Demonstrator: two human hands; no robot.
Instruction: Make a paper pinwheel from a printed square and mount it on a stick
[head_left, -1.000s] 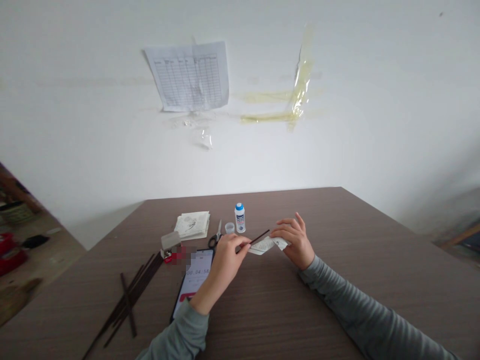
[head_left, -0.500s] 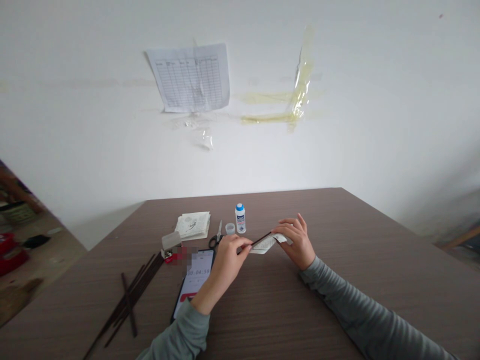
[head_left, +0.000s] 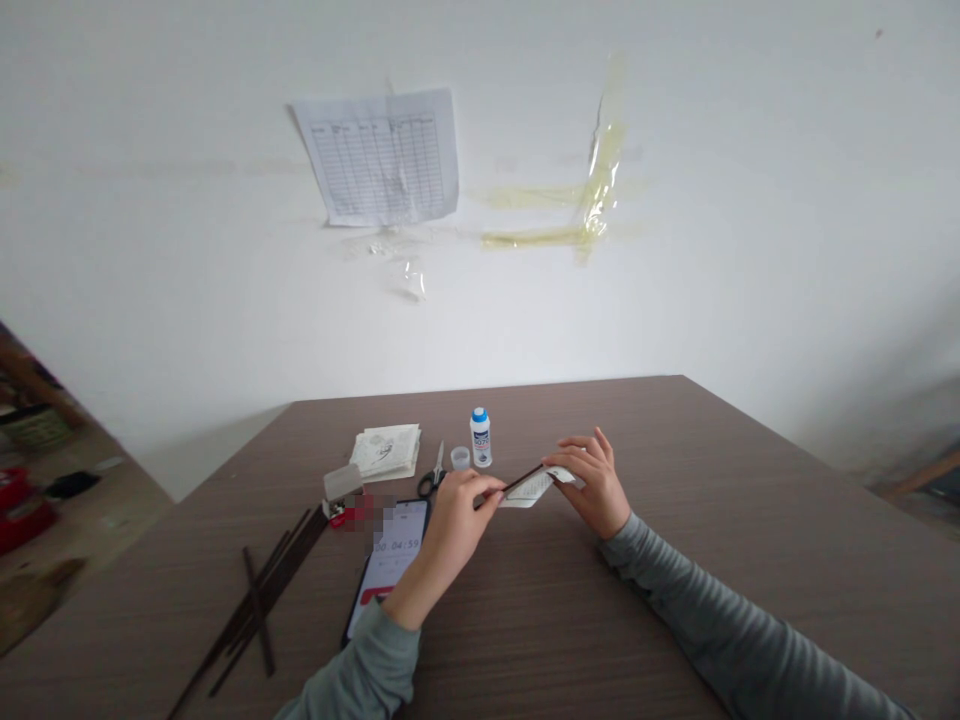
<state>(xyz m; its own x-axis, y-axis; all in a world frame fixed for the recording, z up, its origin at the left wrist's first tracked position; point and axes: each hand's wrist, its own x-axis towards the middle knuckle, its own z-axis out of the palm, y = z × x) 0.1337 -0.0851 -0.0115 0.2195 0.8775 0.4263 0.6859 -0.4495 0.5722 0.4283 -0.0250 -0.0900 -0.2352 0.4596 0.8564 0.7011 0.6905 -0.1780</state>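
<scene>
My left hand (head_left: 463,510) pinches the near left end of a small printed paper (head_left: 529,490) with a thin dark strip (head_left: 523,480) along its upper edge. The other end of the paper and strip is between the thumb and fingers of my right hand (head_left: 592,483). The paper is held above the table, slightly bent. Just behind it stand a white bottle with a blue cap (head_left: 481,438) and a small translucent cup (head_left: 460,458). Black-handled scissors (head_left: 433,477) lie behind my left hand, partly hidden by it.
A phone (head_left: 390,565) lies left of my left forearm. Further left are dark sticks (head_left: 259,600) and an open small box (head_left: 343,485) with red beside it. A paper stack (head_left: 386,452) lies near the back edge of the table (head_left: 585,400), by the wall.
</scene>
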